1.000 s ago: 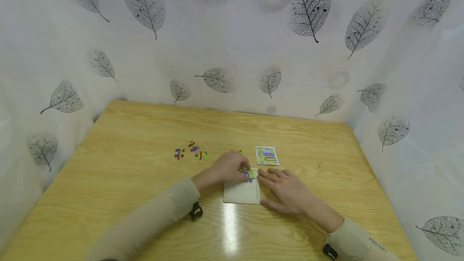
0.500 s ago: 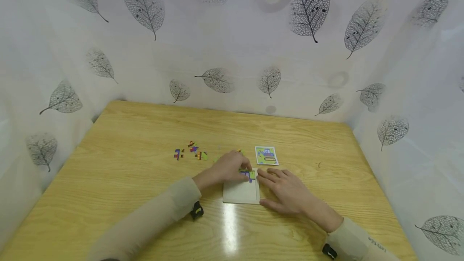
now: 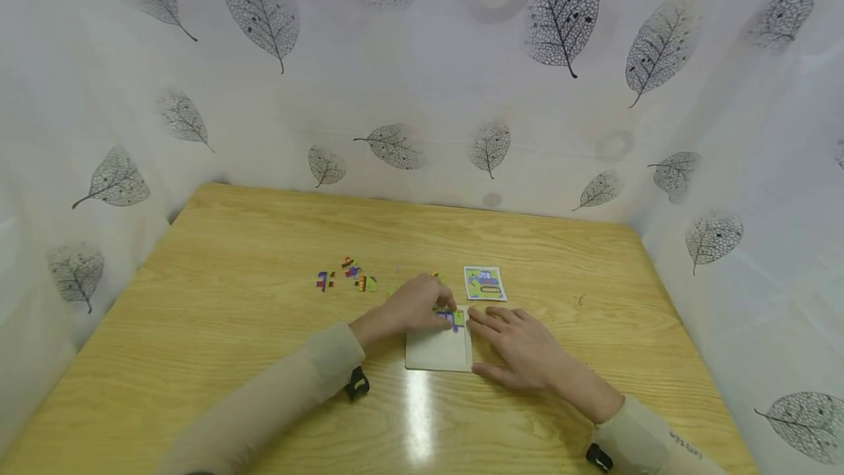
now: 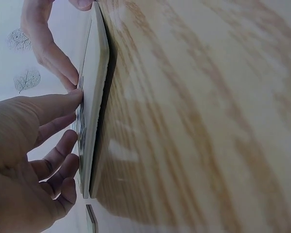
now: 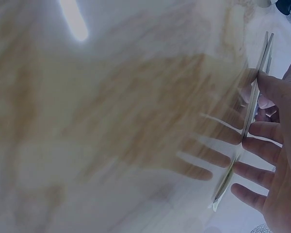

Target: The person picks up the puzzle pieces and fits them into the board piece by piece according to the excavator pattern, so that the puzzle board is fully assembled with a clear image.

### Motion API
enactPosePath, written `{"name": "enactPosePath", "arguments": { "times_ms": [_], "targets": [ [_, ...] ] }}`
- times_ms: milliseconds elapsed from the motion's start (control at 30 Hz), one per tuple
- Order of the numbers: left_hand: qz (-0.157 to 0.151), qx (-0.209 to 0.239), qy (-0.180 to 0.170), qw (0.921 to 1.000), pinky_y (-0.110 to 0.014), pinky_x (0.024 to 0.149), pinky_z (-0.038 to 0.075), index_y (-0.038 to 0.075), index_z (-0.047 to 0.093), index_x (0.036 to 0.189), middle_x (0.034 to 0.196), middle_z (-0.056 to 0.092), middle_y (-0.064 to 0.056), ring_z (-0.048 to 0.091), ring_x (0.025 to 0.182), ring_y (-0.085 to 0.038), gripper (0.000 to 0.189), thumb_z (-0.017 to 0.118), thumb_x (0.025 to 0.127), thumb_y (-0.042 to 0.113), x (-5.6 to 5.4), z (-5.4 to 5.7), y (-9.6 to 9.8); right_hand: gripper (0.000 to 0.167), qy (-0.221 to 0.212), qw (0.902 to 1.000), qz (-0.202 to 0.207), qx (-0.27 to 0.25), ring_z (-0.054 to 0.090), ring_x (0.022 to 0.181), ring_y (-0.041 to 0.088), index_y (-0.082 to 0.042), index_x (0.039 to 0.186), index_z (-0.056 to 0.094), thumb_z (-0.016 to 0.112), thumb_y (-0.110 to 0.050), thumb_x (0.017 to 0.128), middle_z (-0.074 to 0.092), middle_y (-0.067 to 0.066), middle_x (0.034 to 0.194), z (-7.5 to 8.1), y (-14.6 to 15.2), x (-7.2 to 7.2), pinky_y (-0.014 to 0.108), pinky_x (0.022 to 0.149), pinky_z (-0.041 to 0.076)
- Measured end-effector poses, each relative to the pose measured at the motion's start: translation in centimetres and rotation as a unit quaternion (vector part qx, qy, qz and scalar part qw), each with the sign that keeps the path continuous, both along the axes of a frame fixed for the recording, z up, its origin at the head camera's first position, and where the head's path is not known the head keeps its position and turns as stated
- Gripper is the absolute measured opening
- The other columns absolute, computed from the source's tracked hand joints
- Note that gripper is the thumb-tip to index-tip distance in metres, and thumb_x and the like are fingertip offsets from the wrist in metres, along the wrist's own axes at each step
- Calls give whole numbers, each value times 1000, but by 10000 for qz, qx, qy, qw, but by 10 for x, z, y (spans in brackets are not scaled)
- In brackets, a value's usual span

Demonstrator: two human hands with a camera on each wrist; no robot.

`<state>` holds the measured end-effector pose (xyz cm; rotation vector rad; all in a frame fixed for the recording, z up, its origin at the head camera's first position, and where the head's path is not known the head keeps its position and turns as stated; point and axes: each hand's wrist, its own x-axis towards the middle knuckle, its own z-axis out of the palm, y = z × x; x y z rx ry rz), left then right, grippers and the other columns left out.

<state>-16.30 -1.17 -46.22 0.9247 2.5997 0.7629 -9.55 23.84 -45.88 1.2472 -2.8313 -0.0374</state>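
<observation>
With the board (image 3: pixel 435 352) as clock centre, a gap opens at 6 o'clock between the sleeves (image 3: pixel 270 398). The left hand (image 3: pixel 417 305) blocks 11, the right hand (image 3: pixel 524 349) 3. A picture card (image 3: pixel 486 284) lies at 1, puzzle pieces (image 3: pixel 352 270) at 10; beyond, bare bench (image 3: pixel 409 222) reaches the backdrop (image 3: pixel 422 57).

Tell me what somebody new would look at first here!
Probably the big dark leaf prints on the pale backdrop behind the table. Next might come the left hand at colourful puzzle pieces on the pale board, with the right hand at the board's right edge. Then maybe the bright picture card just beyond the board.
</observation>
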Motion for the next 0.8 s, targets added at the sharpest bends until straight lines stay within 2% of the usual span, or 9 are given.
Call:
{"name": "enactPosePath", "arguments": {
  "times_ms": [200, 333, 533, 800],
  "targets": [
    [-21, 204, 147, 9997, -35, 94, 53, 14, 78, 107, 105, 75, -3, 63, 100, -17, 20, 83, 91, 25, 3, -2, -7, 68, -50, 10000, -24, 15, 62, 136, 32, -14, 148, 60, 64, -60, 98, 60, 6, 155, 1, 0, 0, 52, 107, 55],
    [132, 396, 202, 9989, -35, 93, 55, 12, 79, 106, 104, 74, -3, 65, 99, -16, 18, 82, 92, 22, 7, -1, -20, 68, -52, 10000, -35, 41, 61, 136, 32, -14, 149, 59, 62, -60, 99, 60, 5, 156, 1, 0, 1, 52, 107, 54],
    [453, 704, 129, 9964, -37, 93, 57, 12, 77, 107, 106, 74, -1, 65, 101, -16, 15, 78, 94, 21, 15, 1, -51, 69, -9, 10000, -2, 50, 61, 137, 31, -14, 150, 58, 61, -61, 99, 59, 5, 157, 0, 1, 1, 51, 108, 54],
    [831, 889, 350, 9920, -30, 86, 54, 15, 76, 106, 104, 74, 3, 64, 98, -12, 12, 75, 98, 24, 19, -2, -96, 70, -29, 10000, 18, 90, 60, 137, 32, -14, 152, 56, 60, -61, 100, 58, 6, 158, -1, 1, 0, 51, 109, 53]
  ]
}}
